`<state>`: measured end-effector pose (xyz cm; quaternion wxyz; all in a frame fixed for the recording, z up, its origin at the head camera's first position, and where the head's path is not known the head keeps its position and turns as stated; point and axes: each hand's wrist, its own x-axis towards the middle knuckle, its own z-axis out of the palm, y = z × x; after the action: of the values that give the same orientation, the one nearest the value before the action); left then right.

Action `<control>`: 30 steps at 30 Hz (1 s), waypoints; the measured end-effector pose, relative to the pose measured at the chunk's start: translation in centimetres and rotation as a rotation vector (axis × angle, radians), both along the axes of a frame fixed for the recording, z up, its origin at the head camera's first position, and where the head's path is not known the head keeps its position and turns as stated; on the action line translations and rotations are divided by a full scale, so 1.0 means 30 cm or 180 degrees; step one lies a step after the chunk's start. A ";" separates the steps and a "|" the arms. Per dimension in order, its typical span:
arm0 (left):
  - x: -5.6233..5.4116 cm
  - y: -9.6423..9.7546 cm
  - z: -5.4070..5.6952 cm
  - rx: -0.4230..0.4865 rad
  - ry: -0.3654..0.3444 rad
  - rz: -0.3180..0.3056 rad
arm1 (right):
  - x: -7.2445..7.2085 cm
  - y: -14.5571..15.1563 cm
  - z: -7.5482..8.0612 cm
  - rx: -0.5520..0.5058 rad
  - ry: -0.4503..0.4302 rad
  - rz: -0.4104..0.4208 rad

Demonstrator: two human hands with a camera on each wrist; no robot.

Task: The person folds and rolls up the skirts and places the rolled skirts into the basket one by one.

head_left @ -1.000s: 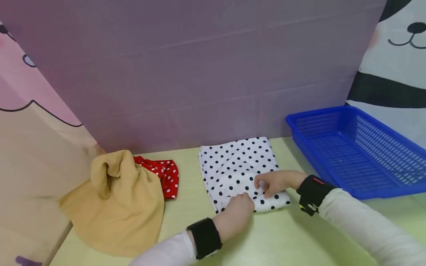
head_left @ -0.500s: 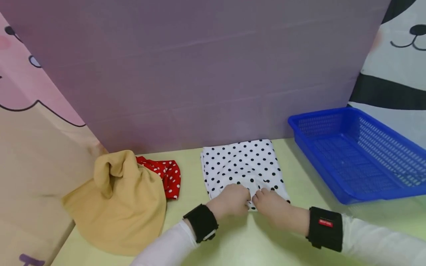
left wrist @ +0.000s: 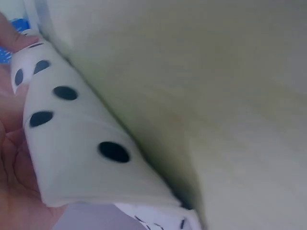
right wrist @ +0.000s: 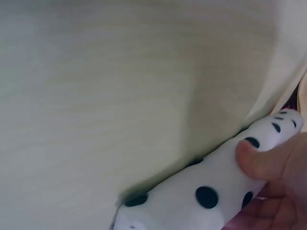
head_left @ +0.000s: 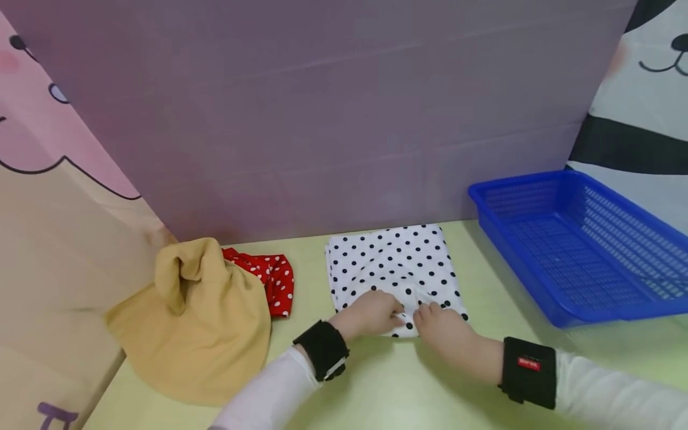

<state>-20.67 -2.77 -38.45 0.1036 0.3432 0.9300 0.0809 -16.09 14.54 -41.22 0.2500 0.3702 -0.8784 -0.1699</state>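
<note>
A folded white cloth with black dots lies on the table, its near edge slightly raised in a roll. My left hand grips that near edge left of its middle; the palm shows behind the roll in the left wrist view. Just to the right, my right hand pinches the same edge, thumb on the near face and fingers curled behind. Both hands are close together, and the fingertips are partly hidden by the cloth in the head view.
A mustard-yellow cloth lies crumpled at the left, partly over a red cloth with white dots. At the right stands a blue plastic basket. A purple-grey backdrop rises behind the table.
My right hand has come down from the top of the dotted cloth to its near edge beside my left hand. Both hands now hold that edge; the last half second shows little movement.
</note>
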 end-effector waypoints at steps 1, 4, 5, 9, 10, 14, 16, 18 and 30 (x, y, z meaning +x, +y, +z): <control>0.002 -0.003 -0.003 -0.0026 0.0028 0.0006 | -0.010 0.004 0.006 0.0012 -0.0105 0.0062; 0.013 -0.008 -0.010 -0.0097 0.0097 0.0023 | -0.036 0.016 0.026 -0.0031 -0.0551 0.0177; 0.017 -0.008 -0.011 -0.0122 0.0111 0.0027 | -0.044 0.019 0.030 -0.0078 -0.0669 0.0204; 0.028 -0.004 -0.015 -0.0172 0.0134 0.0066 | -0.072 0.029 0.043 -0.0320 -0.1063 0.0288; 0.030 -0.003 -0.017 -0.0194 0.0154 0.0082 | -0.079 0.031 0.046 -0.0340 -0.1122 0.0308; 0.039 -0.003 -0.029 -0.0252 0.0235 0.0142 | -0.099 0.032 0.062 -0.0397 -0.1474 0.0271; 0.044 -0.004 -0.038 -0.0264 0.0315 0.0160 | -0.110 0.030 0.071 -0.0400 -0.1679 0.0210; 0.049 -0.009 -0.047 -0.0334 0.0535 0.0130 | -0.123 0.029 0.080 -0.0371 -0.1842 0.0157; 0.099 -0.010 -0.063 -0.1201 0.2027 -0.0164 | -0.225 0.052 0.143 -0.0397 -0.3016 0.0350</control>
<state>-17.70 -3.08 -40.34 -0.1274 0.3493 0.9053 -0.2055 -22.84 16.11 -36.93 -0.1474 0.4371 -0.8833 0.0840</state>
